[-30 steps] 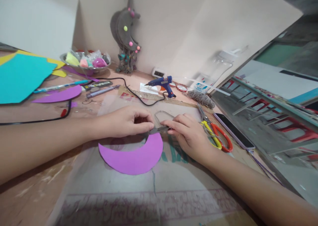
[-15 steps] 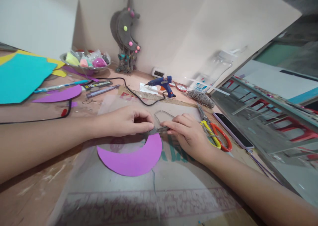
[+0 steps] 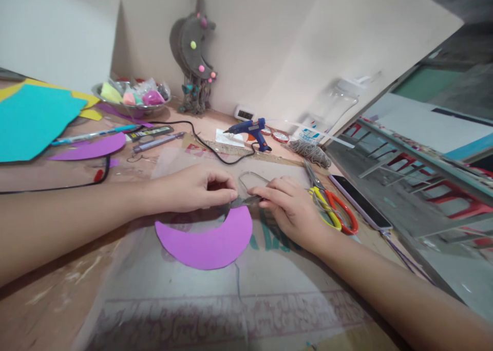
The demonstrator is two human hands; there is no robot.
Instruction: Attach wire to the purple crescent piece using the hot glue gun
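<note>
1. Head view: a purple crescent point(image 3: 204, 245) lies flat on a plastic-covered sheet point(image 3: 173, 289), around the middle of the counter point(image 3: 50, 284), its right horn pointing toward the far edge.
2. Grey yarn point(image 3: 251, 201) sits at that horn, and a loop of it curves out on the far side.
3. On the left hand point(image 3: 213, 189), thumb and fingers are pinched together on the horn where the yarn meets it.
4. On the right hand point(image 3: 292, 209), the fingers are drawn closed on the yarn, just beside the horn.
5. Scissors point(image 3: 327, 196) with yellow and orange-red handles lie beyond the right hand; next to them, a phone point(image 3: 360, 202) lies along the counter's right edge.
6. Toward the far edge stand a blue glue gun point(image 3: 250, 128) and a bundle of grey cord point(image 3: 310, 153).
7. A metal bowl point(image 3: 131, 107) of coloured packets occupies the far left, near a turquoise sheet point(image 3: 34, 122).
</note>
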